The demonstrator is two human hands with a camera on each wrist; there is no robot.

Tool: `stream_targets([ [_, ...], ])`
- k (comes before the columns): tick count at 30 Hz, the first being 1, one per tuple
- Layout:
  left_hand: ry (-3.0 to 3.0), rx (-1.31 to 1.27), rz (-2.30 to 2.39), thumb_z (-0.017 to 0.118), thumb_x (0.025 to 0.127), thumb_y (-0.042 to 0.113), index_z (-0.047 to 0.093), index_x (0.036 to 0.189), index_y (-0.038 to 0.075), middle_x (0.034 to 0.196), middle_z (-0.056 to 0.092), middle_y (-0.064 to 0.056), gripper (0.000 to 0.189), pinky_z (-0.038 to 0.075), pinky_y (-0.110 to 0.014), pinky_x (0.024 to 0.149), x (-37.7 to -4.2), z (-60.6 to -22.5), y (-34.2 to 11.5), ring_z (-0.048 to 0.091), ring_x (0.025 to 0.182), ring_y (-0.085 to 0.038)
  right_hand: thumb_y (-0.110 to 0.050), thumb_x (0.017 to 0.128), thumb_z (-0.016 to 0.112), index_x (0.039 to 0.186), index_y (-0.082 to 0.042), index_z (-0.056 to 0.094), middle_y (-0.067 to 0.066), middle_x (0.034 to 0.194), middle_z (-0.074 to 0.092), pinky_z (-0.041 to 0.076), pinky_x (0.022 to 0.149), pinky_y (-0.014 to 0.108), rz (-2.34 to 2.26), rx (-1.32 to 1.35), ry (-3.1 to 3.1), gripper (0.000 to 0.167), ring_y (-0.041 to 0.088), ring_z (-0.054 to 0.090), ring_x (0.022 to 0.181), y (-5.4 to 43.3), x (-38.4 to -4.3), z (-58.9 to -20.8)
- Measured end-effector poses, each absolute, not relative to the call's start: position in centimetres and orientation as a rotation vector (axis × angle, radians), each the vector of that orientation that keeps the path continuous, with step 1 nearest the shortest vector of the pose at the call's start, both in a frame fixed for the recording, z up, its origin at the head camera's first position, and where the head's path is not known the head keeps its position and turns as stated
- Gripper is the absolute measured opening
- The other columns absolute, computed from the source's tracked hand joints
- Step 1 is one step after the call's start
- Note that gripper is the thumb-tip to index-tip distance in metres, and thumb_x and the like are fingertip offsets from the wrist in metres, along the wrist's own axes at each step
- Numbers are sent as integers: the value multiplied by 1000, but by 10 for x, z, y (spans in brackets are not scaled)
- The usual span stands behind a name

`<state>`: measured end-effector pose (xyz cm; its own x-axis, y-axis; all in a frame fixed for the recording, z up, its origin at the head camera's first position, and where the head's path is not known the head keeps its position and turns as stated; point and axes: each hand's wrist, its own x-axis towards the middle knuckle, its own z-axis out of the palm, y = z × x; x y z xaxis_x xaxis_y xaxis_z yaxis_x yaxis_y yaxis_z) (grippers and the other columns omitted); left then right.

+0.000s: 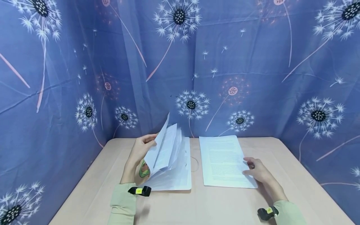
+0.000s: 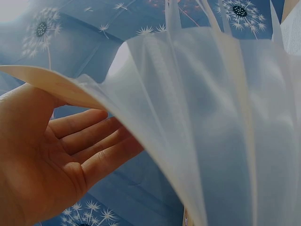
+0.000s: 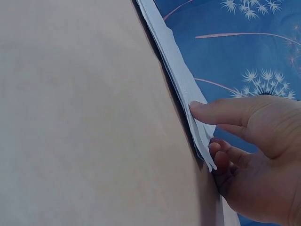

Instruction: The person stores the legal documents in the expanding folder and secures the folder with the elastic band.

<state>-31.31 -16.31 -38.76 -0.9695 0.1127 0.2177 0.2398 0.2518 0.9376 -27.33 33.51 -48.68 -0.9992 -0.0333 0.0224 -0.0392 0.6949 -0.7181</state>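
On the left of the table, a display folder [image 1: 182,179] with clear plastic pockets stands partly open, its front cover and several leaves lifted and fanned. My left hand [image 1: 142,148] holds the raised cover by its outer edge. In the left wrist view the fingers [image 2: 101,162] lie behind the cover, and the clear pockets [image 2: 211,94] fan out to the right. A stack of printed sheets [image 1: 223,159] lies flat to the right of the folder. My right hand [image 1: 260,171] grips its right edge; in the right wrist view the thumb [image 3: 221,112] is on top and the other fingers are at the edge.
The pale table [image 1: 219,206] ends at the back against a blue curtain [image 1: 253,62] printed with dandelions. More of the curtain hangs along both sides. A colourful cartoon print [image 1: 144,170] shows on the folder's cover by the left wrist. A narrow gap separates folder and sheets.
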Motion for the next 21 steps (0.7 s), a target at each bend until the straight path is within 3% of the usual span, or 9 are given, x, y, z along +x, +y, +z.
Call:
stream_targets([
  [4,-2395,-347,-1819,60,92,11,67,129,10,123,70,-12,37,48,-42,99,-313,-388,-164,64,114,-26,-4,80,73,140,15,41,35,122,51,46,95,55,1200,-24,-2897,70,45,55,108,334,-273,-486],
  [9,-2395,-347,-1816,60,92,10,67,128,9,123,70,-12,37,49,-42,98,-313,-387,-164,64,114,-26,-9,81,73,144,12,35,19,102,55,45,82,40,1195,-216,-2942,77,29,53,93,334,-273,-484],
  [16,-2399,-338,-1808,60,91,11,68,128,10,122,71,-11,37,49,-42,98,-312,-386,-164,64,114,-25,-9,83,69,143,13,37,22,101,57,48,78,39,1151,-199,-2970,71,29,55,91,336,-271,-480],
  [21,-2403,-328,-1804,60,92,11,68,128,10,120,71,-11,37,51,-39,94,-311,-385,-164,65,112,-24,-6,87,63,137,15,44,14,90,57,45,59,28,1206,-83,-2937,58,19,53,70,341,-266,-481],
])
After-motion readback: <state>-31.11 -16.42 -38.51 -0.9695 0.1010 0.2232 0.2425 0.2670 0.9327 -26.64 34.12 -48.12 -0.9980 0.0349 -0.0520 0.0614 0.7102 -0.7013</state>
